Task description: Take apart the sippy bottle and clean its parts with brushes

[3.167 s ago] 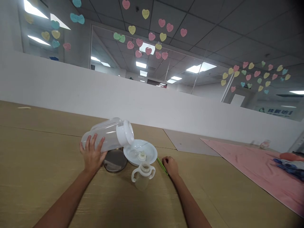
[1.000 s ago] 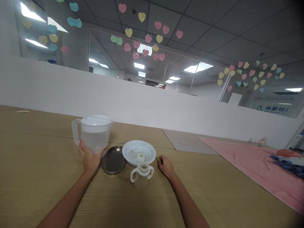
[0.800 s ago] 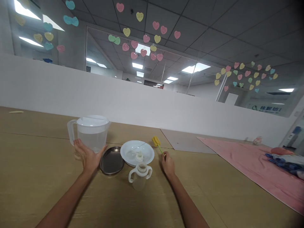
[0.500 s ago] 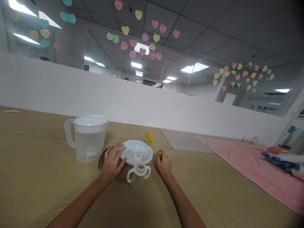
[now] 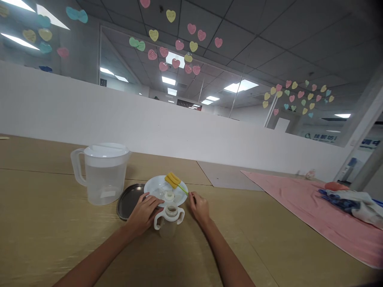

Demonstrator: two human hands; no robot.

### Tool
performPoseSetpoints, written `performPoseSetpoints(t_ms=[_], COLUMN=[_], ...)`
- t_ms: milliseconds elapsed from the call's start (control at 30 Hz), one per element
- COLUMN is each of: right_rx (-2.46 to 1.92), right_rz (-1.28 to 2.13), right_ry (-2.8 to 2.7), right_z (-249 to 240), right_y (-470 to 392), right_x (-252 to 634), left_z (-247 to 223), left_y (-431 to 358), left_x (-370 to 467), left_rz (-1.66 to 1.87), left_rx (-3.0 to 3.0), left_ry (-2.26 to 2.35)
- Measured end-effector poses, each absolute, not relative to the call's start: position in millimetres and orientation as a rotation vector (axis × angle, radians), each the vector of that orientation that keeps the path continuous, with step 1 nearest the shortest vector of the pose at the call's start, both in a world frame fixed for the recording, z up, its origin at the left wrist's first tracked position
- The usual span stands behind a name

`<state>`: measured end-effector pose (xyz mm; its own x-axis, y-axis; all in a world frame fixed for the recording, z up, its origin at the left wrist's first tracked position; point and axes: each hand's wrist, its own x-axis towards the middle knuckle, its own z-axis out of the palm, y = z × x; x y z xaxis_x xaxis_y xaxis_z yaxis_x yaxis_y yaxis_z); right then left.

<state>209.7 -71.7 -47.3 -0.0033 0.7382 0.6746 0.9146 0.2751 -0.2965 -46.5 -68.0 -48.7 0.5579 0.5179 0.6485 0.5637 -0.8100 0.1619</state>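
My right hand (image 5: pixel 200 208) grips the green handle of a bottle brush with a yellow sponge head (image 5: pixel 172 180). The sponge is over a white plate (image 5: pixel 151 187). A white nipple top (image 5: pixel 169 196) rests on the plate. In front of the plate stands a clear baby bottle (image 5: pixel 168 228) with two white side handles and an uncovered mouth. My left hand (image 5: pixel 146 213) is beside the bottle's left handle, fingers stretched toward its neck; whether they touch it I cannot tell. Left of that hand lies a dark metal tray (image 5: pixel 127 201), partly covered by it.
A translucent lidded pitcher (image 5: pixel 106 175) with water stands behind the tray on the left. On the right, a pink cloth (image 5: pixel 299 203) covers part of the table, with bundled blue and white fabric (image 5: pixel 344 201) on it. A white wall (image 5: pixel 179 131) bounds the back.
My left hand has moved from over the tray to the bottle's left side. My right hand has swung the sponge head left over the plate. The view has shifted slightly right.
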Motion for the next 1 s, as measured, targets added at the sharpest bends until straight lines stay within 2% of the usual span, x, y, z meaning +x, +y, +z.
performPoseSetpoints(t_ms=[267,700,1000], right_rx=[-1.681,-2.023,-1.893], right_rz=[-0.177,0.081,0.355], right_ry=[-1.659,-1.986,-1.713], right_z=[-30.7,23.4,46.6], right_y=[-73.7,-38.6,-40.6], right_x=[196.8,160.7,166.0], left_z=[-46.0,-44.9,-49.9], left_y=[-71.9,-72.9,-70.4], left_x=[-44.8,-44.7,-44.5], left_rz=[-1.158,-1.134,-1.205], left_rx=[-2.673,-2.729,-2.651], left_ry=[-0.927,-0.954,-0.915])
